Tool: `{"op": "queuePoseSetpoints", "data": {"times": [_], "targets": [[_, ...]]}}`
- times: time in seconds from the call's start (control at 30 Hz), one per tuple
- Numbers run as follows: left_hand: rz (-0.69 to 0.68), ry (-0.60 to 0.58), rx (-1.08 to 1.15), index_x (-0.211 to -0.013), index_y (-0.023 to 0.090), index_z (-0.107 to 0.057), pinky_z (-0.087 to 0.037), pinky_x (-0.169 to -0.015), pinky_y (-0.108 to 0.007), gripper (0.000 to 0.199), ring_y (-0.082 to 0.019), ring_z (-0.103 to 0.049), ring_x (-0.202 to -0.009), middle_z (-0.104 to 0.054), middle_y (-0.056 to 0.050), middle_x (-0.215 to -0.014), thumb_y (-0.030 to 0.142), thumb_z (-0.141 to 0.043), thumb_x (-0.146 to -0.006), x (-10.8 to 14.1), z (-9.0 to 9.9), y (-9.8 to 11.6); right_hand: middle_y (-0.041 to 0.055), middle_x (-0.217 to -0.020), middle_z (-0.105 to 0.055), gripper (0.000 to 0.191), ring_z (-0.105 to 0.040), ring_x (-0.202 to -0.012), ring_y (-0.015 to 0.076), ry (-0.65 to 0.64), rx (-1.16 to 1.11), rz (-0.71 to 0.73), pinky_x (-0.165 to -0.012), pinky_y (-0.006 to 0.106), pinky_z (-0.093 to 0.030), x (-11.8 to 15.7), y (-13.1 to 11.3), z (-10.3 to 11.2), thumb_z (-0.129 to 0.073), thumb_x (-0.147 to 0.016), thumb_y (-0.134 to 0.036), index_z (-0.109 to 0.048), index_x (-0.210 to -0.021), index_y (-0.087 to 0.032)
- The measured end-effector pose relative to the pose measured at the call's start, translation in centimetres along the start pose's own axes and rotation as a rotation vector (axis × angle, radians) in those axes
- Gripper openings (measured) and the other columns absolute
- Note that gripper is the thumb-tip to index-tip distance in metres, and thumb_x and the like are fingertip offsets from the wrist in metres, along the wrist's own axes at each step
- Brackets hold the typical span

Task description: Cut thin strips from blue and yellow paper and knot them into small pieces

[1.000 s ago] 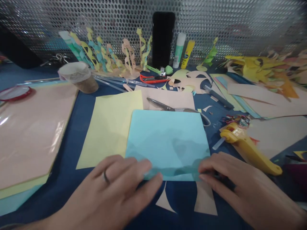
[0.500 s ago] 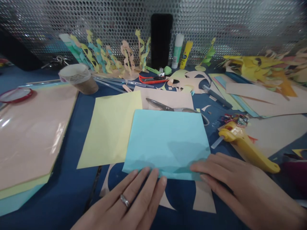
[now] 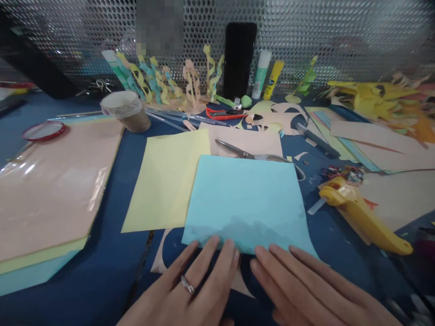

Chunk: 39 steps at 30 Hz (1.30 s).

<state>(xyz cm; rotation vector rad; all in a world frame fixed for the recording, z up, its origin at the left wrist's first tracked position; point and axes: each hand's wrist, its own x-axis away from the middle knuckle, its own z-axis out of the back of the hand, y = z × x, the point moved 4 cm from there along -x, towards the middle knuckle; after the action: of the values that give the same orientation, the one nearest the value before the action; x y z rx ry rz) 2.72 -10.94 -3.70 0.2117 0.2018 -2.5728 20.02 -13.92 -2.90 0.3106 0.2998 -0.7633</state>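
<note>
A light blue sheet of paper (image 3: 246,199) lies before me, its near edge under my fingertips. My left hand (image 3: 200,280), with a ring on one finger, rests flat at the near edge, left of the middle, fingers stretched out. Beside it my right hand (image 3: 299,280) lies flat on the same edge with its fingers extended. A pale yellow sheet (image 3: 166,181) sits to the left, partly beneath the blue one. Behind the blue sheet are scissors (image 3: 234,148), their handles partly covered by it, on a pale pink sheet (image 3: 261,138).
A yellow glue gun (image 3: 367,213) lies at right. Glue sticks (image 3: 262,74), a phone (image 3: 239,59) and curled paper plants (image 3: 192,81) stand at the back. At left are a paper cup (image 3: 125,111), a tape roll (image 3: 44,131) and a plastic-covered paper pack (image 3: 68,181).
My right hand has moved left from the blue sheet's near right corner to beside my left hand. The view has shifted slightly left, so things appear further right.
</note>
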Motion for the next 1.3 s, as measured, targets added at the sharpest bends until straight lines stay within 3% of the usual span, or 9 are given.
{"op": "queuePoseSetpoints", "data": {"times": [0.17, 0.57, 0.7, 0.9, 1.17, 1.3], "targets": [[-0.004, -0.021, -0.055, -0.127, 0.017, -0.052, -0.031, -0.097, -0.038, 0.041, -0.021, -0.046, -0.119, -0.06, -0.001, -0.129, 0.039, -0.039, -0.095, 0.1, 0.3, 0.0, 0.0006, -0.122, -0.064, 0.035, -0.056, -0.11, 0.0165, -0.032, -0.012, -0.027, -0.089, 0.037, -0.041, 0.3, 0.4, -1.0, -0.031, -0.1, -0.024, -0.059, -0.119, -0.017], [0.014, -0.059, -0.066, -0.129, 0.02, -0.05, -0.031, -0.095, -0.041, 0.042, -0.02, -0.043, -0.12, -0.058, 0.001, -0.131, 0.041, -0.036, -0.096, 0.0, 0.3, 0.1, 0.0008, -0.12, -0.066, 0.036, -0.057, -0.108, 0.0167, -0.023, -0.005, -0.033, -0.087, 0.038, -0.041, 0.4, 0.3, -1.1, -0.03, -0.1, -0.023, -0.061, -0.117, -0.017], [0.027, -0.047, -0.068, -0.129, 0.021, -0.051, -0.025, -0.101, -0.04, 0.042, -0.02, -0.043, -0.119, -0.058, -0.001, -0.131, 0.041, -0.036, -0.096, 0.2, 0.1, 0.1, 0.0005, -0.121, -0.065, 0.036, -0.057, -0.108, 0.0167, -0.021, 0.004, -0.037, -0.086, 0.038, -0.043, 0.4, 0.2, -0.9, -0.03, -0.1, -0.024, -0.061, -0.117, -0.017], [0.023, 0.01, -0.054, -0.126, 0.019, -0.053, -0.005, -0.114, -0.041, 0.042, -0.021, -0.045, -0.115, -0.061, -0.003, -0.125, 0.041, -0.042, -0.093, 0.2, 0.0, 0.0, -0.0017, -0.12, -0.066, 0.037, -0.059, -0.109, 0.0144, -0.067, -0.086, -0.1, -0.086, 0.033, -0.047, 0.4, 1.0, -0.9, -0.029, -0.1, -0.025, -0.061, -0.117, -0.02], [0.039, -0.019, 0.011, -0.128, 0.021, -0.052, -0.005, -0.115, -0.035, 0.042, -0.02, -0.036, -0.128, -0.051, -0.001, -0.137, 0.043, -0.042, -0.093, 0.0, -0.1, -0.2, 0.0008, -0.123, -0.064, 0.039, -0.061, -0.108, 0.0177, -0.097, -0.099, -0.094, -0.082, 0.034, -0.053, 0.8, 1.4, -0.9, -0.027, -0.1, -0.024, -0.062, -0.118, -0.02], [0.03, -0.014, 0.005, -0.128, 0.02, -0.052, -0.006, -0.115, -0.036, 0.043, -0.02, -0.037, -0.127, -0.055, -0.002, -0.134, 0.042, -0.042, -0.093, 0.0, -0.1, -0.2, 0.0, -0.121, -0.065, 0.039, -0.062, -0.106, 0.0174, -0.088, -0.098, -0.088, -0.081, 0.033, -0.054, 0.6, 1.4, -0.7, -0.028, -0.1, -0.021, -0.062, -0.118, -0.02]]}}
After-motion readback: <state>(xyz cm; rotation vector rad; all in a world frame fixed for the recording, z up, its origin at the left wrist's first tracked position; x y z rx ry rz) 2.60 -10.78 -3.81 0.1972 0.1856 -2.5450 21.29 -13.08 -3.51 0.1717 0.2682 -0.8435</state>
